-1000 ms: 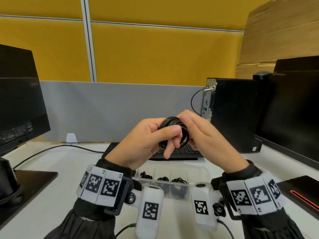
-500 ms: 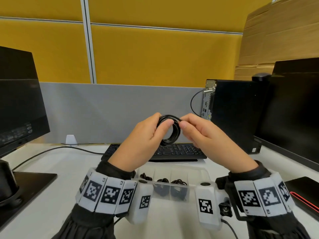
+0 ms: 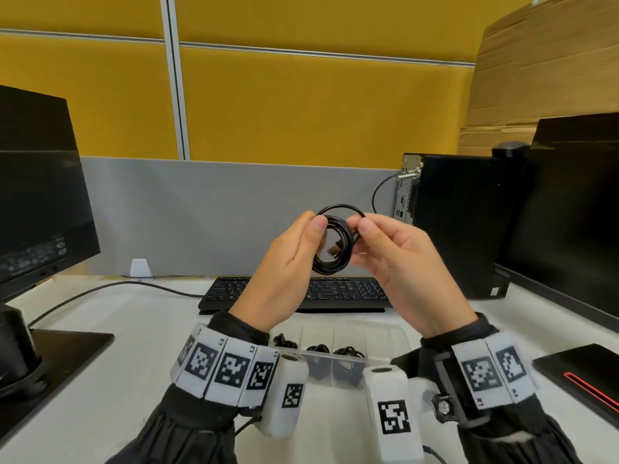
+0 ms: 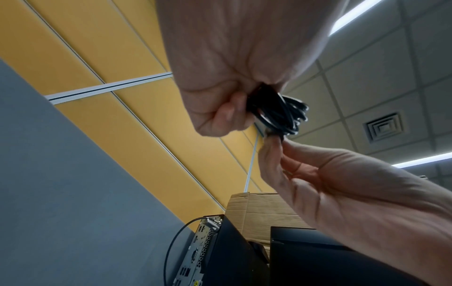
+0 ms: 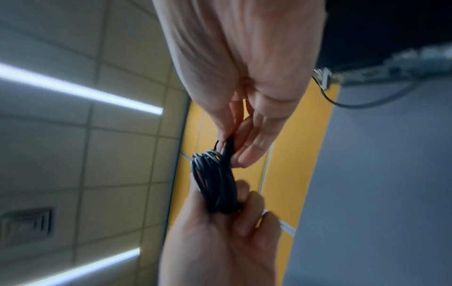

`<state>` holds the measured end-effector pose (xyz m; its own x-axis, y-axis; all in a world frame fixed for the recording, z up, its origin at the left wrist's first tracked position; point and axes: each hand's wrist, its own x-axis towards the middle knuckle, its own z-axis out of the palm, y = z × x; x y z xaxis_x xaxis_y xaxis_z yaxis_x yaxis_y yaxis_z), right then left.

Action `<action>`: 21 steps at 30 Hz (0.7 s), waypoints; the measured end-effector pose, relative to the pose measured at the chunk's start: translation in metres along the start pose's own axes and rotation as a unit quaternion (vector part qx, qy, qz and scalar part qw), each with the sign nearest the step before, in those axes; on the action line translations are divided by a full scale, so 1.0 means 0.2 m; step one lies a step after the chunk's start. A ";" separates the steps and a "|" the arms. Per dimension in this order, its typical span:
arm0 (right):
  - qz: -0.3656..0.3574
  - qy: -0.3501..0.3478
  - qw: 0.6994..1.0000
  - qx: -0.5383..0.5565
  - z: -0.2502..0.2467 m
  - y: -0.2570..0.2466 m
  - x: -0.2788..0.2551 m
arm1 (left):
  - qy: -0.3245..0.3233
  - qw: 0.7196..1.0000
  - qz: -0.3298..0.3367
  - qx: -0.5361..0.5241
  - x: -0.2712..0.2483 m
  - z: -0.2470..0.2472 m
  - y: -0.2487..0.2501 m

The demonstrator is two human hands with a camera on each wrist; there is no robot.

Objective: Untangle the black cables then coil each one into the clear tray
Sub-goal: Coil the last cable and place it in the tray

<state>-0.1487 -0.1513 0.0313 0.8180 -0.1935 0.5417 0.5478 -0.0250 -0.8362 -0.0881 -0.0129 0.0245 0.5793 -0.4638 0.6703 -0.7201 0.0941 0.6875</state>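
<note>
Evidently light and springy, the coiled black cable (image 3: 333, 244) sat pinched by left hand (image 3: 284, 262) at its bundled loops, right hand (image 3: 402, 259) pinching the plug end, best gripped across all turns.

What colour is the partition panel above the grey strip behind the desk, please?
Mustard yellow; the partition panel shows best in the head view.

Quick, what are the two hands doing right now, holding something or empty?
Left hand: grips the coiled black cable by its side.
Right hand: pinches the same cable near its plug end.
</note>
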 end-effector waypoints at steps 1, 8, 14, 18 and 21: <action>0.012 -0.003 0.999 0.035 0.01 0.01 0.00 | -0.006 1.000 -0.015 0.000 0.00 0.00 0.00; 0.119 -0.009 0.976 0.184 0.07 0.06 0.01 | -0.016 0.999 -0.041 0.015 0.02 -0.03 -0.02; 0.146 0.004 0.983 0.111 0.09 0.07 0.01 | -0.047 0.996 -0.073 0.038 0.02 -0.03 -0.04; 0.125 -0.048 0.985 0.107 0.08 0.03 -0.02 | -0.012 0.992 -0.046 0.119 0.02 -0.01 -0.09; 0.091 -0.085 0.991 0.045 0.08 0.02 -0.03 | -0.018 0.987 -0.033 0.158 0.01 0.02 -0.07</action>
<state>-0.1481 -0.1343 0.0252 0.9184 -0.0181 0.3953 0.3953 0.0852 -0.9146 -0.0774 -0.0186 0.0147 0.6197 -0.4905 0.6127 -0.7671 -0.2139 0.6048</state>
